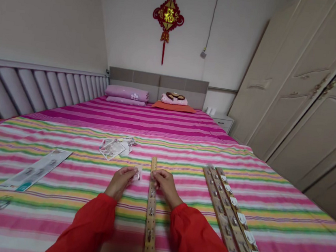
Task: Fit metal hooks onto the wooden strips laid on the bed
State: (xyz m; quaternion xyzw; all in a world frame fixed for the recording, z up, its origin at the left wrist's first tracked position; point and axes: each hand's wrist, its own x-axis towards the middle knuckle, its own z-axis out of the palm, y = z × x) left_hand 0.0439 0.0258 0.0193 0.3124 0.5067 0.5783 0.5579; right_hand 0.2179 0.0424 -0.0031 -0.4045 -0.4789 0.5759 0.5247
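A wide bed [144, 119] fills the room, made up with a pink, yellow and green striped sheet, with a grey headboard [158, 88] and pink pillows [127, 95] at the far end. A tall cream wardrobe [307, 90] stands along the right side, and a red and gold wall hanging [168, 15] above the bed carries one readable gold character, 福.

Two red sleeves [81, 230] reach in from the bottom of the view. A long wooden strip [151, 218] lies lengthwise on the sheet, studded with a row of small metal fittings. Two similar strips [230, 219] lie side by side to the right, one edged with white round pads [249, 237].

To the left lie a printed card [35, 169], whose small print is too blurred to read, and a heap of clear plastic wrappers [116, 148].

The left hand [120, 181] pinches a small clear piece [138, 174] between thumb and fingers, just beside the strip. The right hand [165, 184] curls at the strip's upper part, touching it; whether it grips, I cannot tell.
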